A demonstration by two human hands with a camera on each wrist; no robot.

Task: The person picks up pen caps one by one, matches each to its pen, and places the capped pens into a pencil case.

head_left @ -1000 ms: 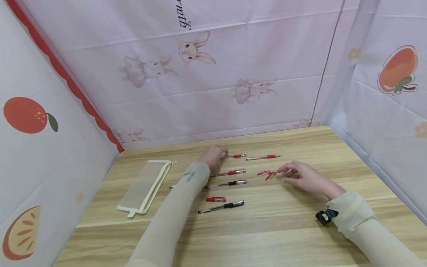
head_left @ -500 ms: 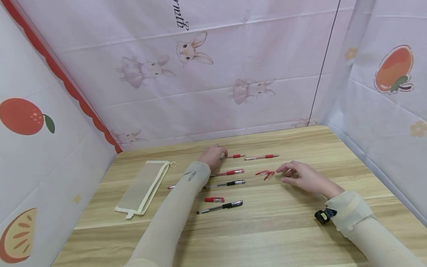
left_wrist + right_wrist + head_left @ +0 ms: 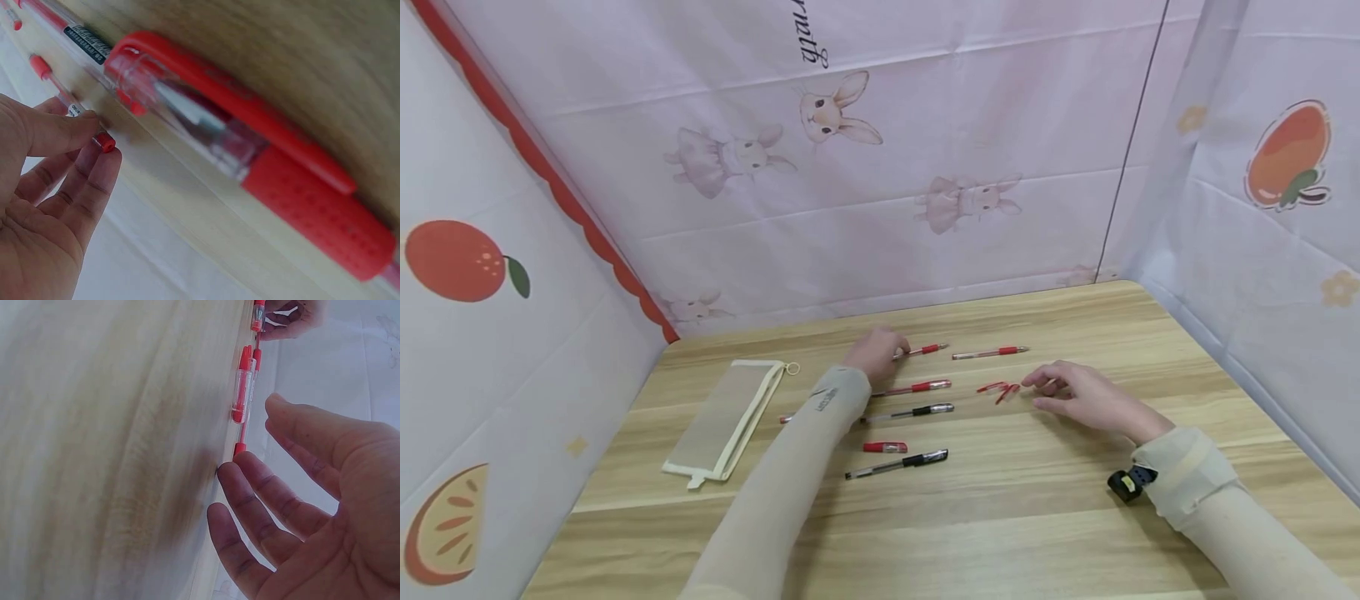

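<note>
My left hand (image 3: 876,354) pinches a red pen (image 3: 929,349) by its rear end near the back of the table. In the left wrist view the thumb and fingers (image 3: 100,172) close on that pen's barrel (image 3: 59,90), with its red end plug showing. The pen is uncapped, its tip pointing right. To its right lies another uncapped red pen (image 3: 991,353). My right hand (image 3: 1086,398) hovers low over the table with relaxed fingers, holding nothing. Right at its fingertips lie several loose red pen caps (image 3: 1006,392); one clear cap (image 3: 242,390) shows in the right wrist view.
Nearer me lie a capped red pen (image 3: 925,387), a black pen (image 3: 928,410), a separate red cap (image 3: 885,447) and another black pen (image 3: 898,464). A cream zip pouch (image 3: 722,417) is at the left. Printed cloth walls (image 3: 880,250) border the table (image 3: 1000,517).
The pen in my left hand has swung slightly, its tip now angled a little farther back. My right hand keeps its place.
</note>
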